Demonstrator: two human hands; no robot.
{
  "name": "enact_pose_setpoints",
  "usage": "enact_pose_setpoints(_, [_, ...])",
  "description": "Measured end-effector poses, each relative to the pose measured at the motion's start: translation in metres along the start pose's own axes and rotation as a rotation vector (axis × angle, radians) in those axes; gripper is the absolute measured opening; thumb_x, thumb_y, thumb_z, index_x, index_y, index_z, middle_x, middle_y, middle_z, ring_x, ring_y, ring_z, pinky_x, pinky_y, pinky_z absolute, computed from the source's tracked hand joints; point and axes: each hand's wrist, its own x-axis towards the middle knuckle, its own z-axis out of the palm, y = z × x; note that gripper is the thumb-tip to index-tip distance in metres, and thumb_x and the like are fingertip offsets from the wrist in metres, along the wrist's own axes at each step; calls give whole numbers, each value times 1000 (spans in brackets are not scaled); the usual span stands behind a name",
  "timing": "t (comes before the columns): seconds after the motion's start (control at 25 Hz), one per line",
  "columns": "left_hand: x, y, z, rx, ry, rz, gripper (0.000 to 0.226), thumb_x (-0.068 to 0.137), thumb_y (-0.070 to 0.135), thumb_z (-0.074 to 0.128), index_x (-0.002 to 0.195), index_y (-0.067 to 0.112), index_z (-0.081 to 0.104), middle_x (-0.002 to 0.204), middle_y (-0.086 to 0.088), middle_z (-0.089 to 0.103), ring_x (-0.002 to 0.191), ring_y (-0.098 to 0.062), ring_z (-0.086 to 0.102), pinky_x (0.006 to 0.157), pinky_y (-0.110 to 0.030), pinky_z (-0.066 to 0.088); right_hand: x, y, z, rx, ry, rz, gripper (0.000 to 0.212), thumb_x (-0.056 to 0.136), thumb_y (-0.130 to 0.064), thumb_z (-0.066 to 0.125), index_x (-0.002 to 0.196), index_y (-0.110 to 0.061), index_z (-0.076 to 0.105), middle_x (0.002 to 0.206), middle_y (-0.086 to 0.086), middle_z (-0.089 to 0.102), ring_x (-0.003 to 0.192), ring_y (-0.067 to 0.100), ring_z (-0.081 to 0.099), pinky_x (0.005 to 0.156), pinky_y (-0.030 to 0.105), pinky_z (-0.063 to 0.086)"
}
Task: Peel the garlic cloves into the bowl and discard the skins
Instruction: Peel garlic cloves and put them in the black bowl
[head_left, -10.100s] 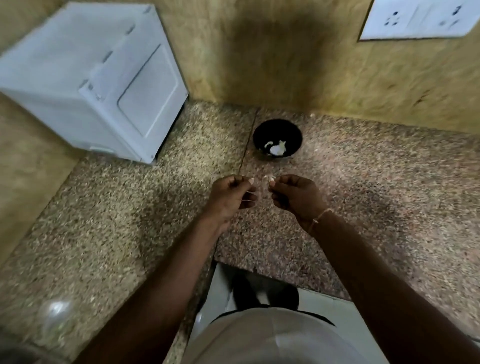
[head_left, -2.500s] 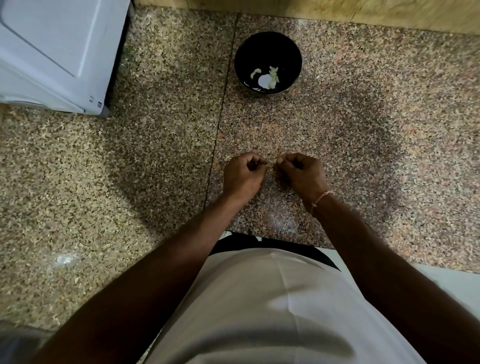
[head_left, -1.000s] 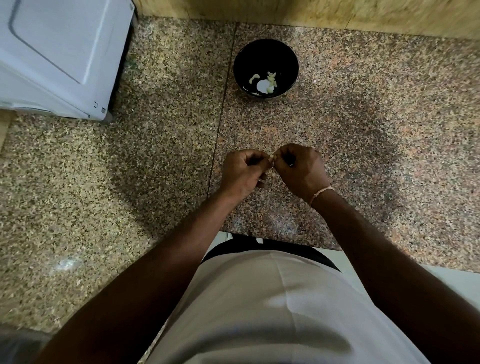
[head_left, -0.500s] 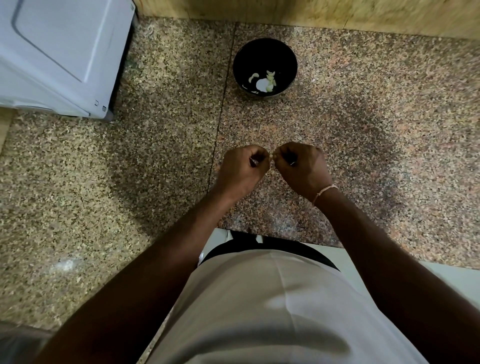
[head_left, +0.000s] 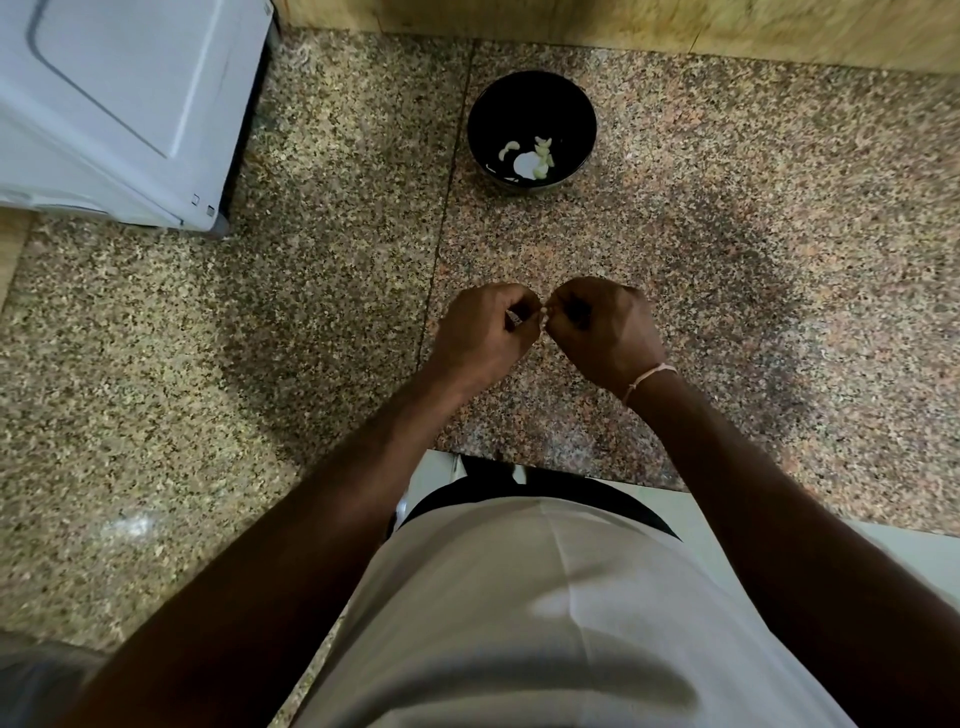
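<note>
1. Head view looks down on a speckled granite countertop (head_left: 322, 322) with one dark seam running from far to near, just left of the hands.
2. One white box-shaped appliance (head_left: 119, 104) stands at the far left, well apart from everything else; a tan wooden wall (head_left: 675, 26) closes the far edge.
3. One round black bowl (head_left: 574, 101) sits far of the hands, just right of the seam, with bare counter between it and them. Inside lie several pale peeled garlic pieces (head_left: 530, 161); roughly four, though the small ones blur together.
4. Two hands meet over the counter. The left hand (head_left: 483, 332) and right hand (head_left: 605, 332) both have curled fingers, pinching one small pale garlic clove (head_left: 543, 314) between them at the fingertips.
5. One thin pale thread bracelet (head_left: 649, 376) circles the right wrist.
6. Nearest, a white shirt (head_left: 545, 597) fills the lower frame, hiding the counter's near edge.
</note>
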Motion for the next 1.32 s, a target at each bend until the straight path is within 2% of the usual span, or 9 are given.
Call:
enact_pose_setpoints(0.16, [-5, 0, 4, -350, -28, -197, 10, 99, 16, 73, 105, 8, 73, 90, -4, 73, 68, -21, 73, 55, -36, 62, 1, 3, 3, 126, -23, 91, 10, 94, -22, 65, 90, -13, 70, 74, 1, 67, 61, 18, 59, 56, 31, 48])
enact_pose_setpoints(0.36, [-7, 2, 8, -512, -11, -252, 13, 98, 17, 74, 102, 5, 74, 88, -10, 76, 65, -20, 74, 52, -36, 62, 1, 4, 3, 203, -25, 127, 10, 95, -20, 66, 90, -12, 69, 73, 1, 67, 60, 16, 57, 55, 30, 45])
enact_pose_setpoints(0.48, [-7, 0, 12, -599, -7, -294, 13, 98, 18, 74, 102, 6, 75, 90, -10, 78, 70, -24, 76, 57, -43, 65, 0, 2, 3, 176, -9, 121, 12, 96, -21, 65, 89, -11, 68, 73, 1, 66, 60, 15, 58, 55, 30, 46])
enact_pose_setpoints(0.64, [-7, -3, 12, -803, -26, -350, 21, 98, 23, 75, 106, 3, 76, 98, -13, 80, 82, -35, 78, 61, -39, 65, -1, 0, 3, 123, 10, 103, 13, 97, -21, 63, 90, -11, 67, 73, 2, 67, 59, 18, 59, 53, 31, 46])
enact_pose_setpoints(0.76, [-7, -3, 13, -831, -17, -377, 17, 97, 23, 76, 102, 7, 78, 96, -14, 80, 81, -34, 78, 60, -36, 64, -2, -2, 3, 118, -8, 100, 12, 97, -21, 63, 91, -12, 66, 71, -1, 63, 57, 11, 53, 51, 25, 39])
enact_pose_setpoints(0.92, [-7, -4, 15, -868, -9, -410, 15, 99, 17, 72, 105, 4, 78, 96, -15, 80, 81, -32, 79, 59, -36, 64, -2, -3, 4, 124, -21, 112, 12, 98, -21, 62, 91, -12, 66, 71, -4, 62, 57, 10, 53, 51, 24, 40])
enact_pose_setpoints(1.04, [-6, -3, 13, -896, -18, -422, 19, 100, 17, 71, 110, 2, 76, 99, -16, 80, 81, -31, 78, 59, -35, 63, -1, -3, 4, 185, -26, 161, 12, 100, -22, 62, 92, -13, 67, 70, -12, 59, 56, 2, 49, 49, 14, 33])
enact_pose_setpoints(1.2, [-6, -2, 13, -907, -15, -447, 21, 101, 16, 70, 114, 1, 74, 101, -15, 80, 81, -30, 77, 60, -36, 64, -1, -2, 3, 244, -41, 201, 15, 101, -20, 59, 94, -8, 67, 74, -1, 64, 58, 8, 51, 53, 24, 35])
enact_pose_setpoints(1.32, [-6, 0, 13, -918, -26, -462, 19, 99, 20, 72, 109, 4, 77, 100, -15, 80, 79, -28, 77, 60, -35, 63, -1, -4, 1, 215, -33, 168, 15, 100, -20, 62, 94, -8, 67, 77, 3, 67, 63, 17, 58, 55, 30, 43])
